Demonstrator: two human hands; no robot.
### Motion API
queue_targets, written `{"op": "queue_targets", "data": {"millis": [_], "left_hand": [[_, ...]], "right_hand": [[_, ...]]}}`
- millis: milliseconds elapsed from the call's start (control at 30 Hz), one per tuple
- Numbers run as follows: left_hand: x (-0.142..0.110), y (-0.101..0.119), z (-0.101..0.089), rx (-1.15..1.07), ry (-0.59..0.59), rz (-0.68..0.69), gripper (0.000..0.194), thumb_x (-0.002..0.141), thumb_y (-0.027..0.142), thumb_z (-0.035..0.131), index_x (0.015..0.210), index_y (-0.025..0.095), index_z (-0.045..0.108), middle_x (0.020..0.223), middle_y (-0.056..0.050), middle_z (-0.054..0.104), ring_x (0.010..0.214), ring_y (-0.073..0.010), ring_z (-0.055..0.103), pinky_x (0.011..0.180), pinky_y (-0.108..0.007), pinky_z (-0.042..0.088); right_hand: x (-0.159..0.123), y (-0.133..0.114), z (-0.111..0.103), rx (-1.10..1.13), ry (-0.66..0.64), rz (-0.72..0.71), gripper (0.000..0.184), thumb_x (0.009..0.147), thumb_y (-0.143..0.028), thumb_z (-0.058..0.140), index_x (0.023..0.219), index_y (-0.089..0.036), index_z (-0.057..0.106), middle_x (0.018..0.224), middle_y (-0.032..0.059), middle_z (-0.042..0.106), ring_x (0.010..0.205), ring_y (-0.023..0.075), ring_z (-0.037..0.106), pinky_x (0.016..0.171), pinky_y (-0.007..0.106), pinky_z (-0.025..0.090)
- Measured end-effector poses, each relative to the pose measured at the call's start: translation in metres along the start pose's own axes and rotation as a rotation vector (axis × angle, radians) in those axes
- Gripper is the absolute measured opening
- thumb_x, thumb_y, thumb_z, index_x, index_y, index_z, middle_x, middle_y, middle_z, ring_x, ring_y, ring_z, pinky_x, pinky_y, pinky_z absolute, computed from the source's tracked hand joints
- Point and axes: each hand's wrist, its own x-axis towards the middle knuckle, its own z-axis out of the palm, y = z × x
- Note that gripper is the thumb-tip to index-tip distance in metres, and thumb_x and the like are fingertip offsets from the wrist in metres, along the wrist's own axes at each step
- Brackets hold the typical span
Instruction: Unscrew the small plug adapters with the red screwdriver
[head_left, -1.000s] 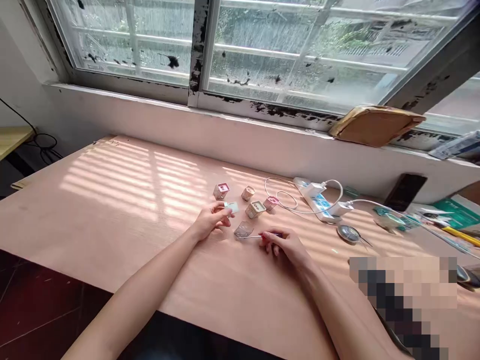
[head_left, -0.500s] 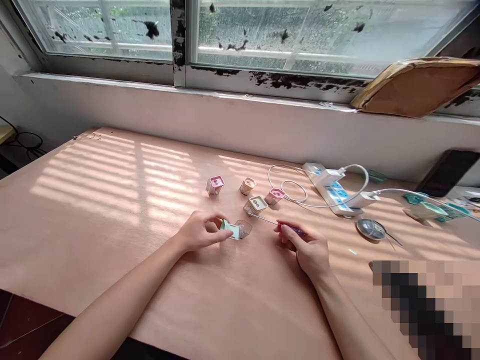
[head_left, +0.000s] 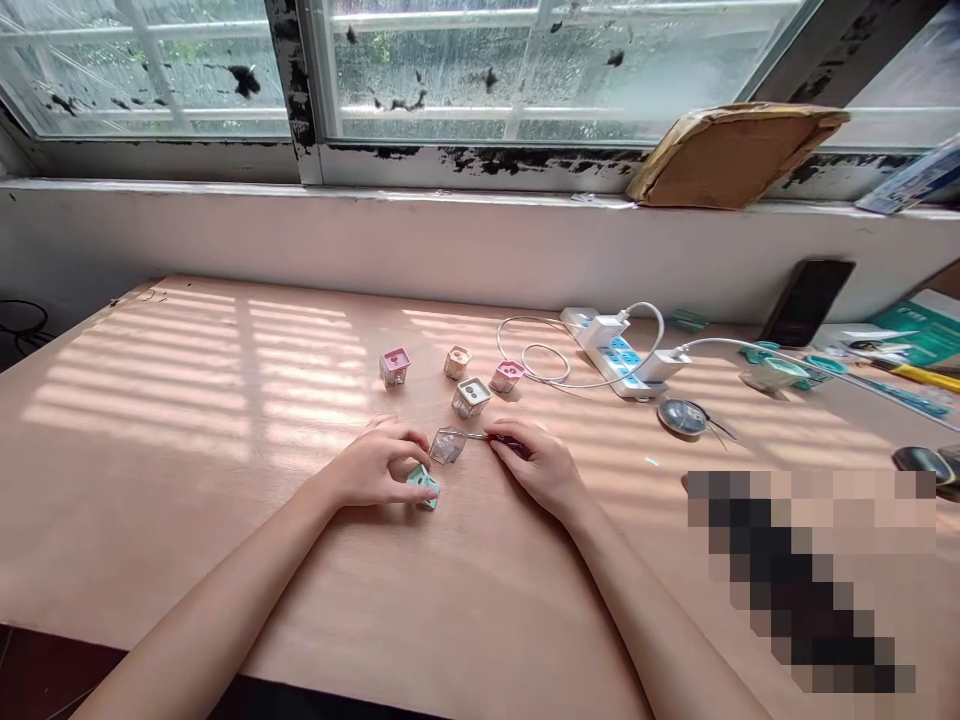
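Between the thumb and fingers of my left hand (head_left: 375,466) is a mint-green plastic piece (head_left: 426,487), held low over the table. Just beyond it lies a small clear plastic case (head_left: 448,445), tipped on its side. My right hand (head_left: 538,466) is closed round a thin screwdriver (head_left: 506,442), whose metal shaft points left and reaches the clear case. Whether its tip touches the case is too small to tell. Behind them stand a white-topped clear box (head_left: 472,397), a peach-topped one (head_left: 457,362) and two pink-topped ones (head_left: 395,367).
A power strip (head_left: 616,352) with plugged-in white chargers and a looped white cable (head_left: 544,348) is at the back right. Nearer lies a round dark-rimmed object (head_left: 682,418). A phone (head_left: 808,302) leans by the wall, with green pieces (head_left: 776,374) close by.
The view has turned rightward. The mint-green piece has come away from the clear case, toward me. My right hand has brought the screwdriver from the white-topped box to the clear case.
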Motion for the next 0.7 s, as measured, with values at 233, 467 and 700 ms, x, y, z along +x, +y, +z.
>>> {"op": "queue_targets", "data": {"millis": [233,467,700], "left_hand": [[0.001,0.000,-0.007,-0.076,-0.040,-0.001,0.048,0.069,0.047,0.087,0.110,0.026,0.072,0.118,-0.003,0.069,0.111,-0.0261,0.059,0.101,-0.033,0.040],[-0.002,0.001,-0.012,-0.071,-0.061,-0.044,0.051,0.069,0.041,0.088,0.113,0.024,0.069,0.114,-0.003,0.070,0.107,-0.0253,0.061,0.097,-0.033,0.042],[-0.005,0.006,-0.017,-0.100,-0.120,-0.005,0.054,0.069,0.029,0.088,0.120,0.030,0.070,0.128,-0.001,0.063,0.122,-0.0262,0.055,0.107,-0.033,0.040]], "right_hand": [[0.002,-0.032,0.007,-0.147,-0.019,-0.282,0.050,0.096,-0.027,0.058,0.144,-0.025,0.048,0.140,0.0117,0.056,0.127,0.0307,0.054,0.102,0.049,0.049],[0.002,-0.038,0.019,-0.241,-0.144,-0.410,0.047,0.097,-0.014,0.049,0.144,-0.024,0.048,0.137,0.0117,0.060,0.126,0.0289,0.055,0.105,0.052,0.044],[0.002,-0.039,0.021,-0.070,-0.133,-0.344,0.040,0.095,-0.022,0.059,0.134,-0.023,0.052,0.121,0.0112,0.066,0.113,0.0288,0.061,0.099,0.049,0.050]]}}
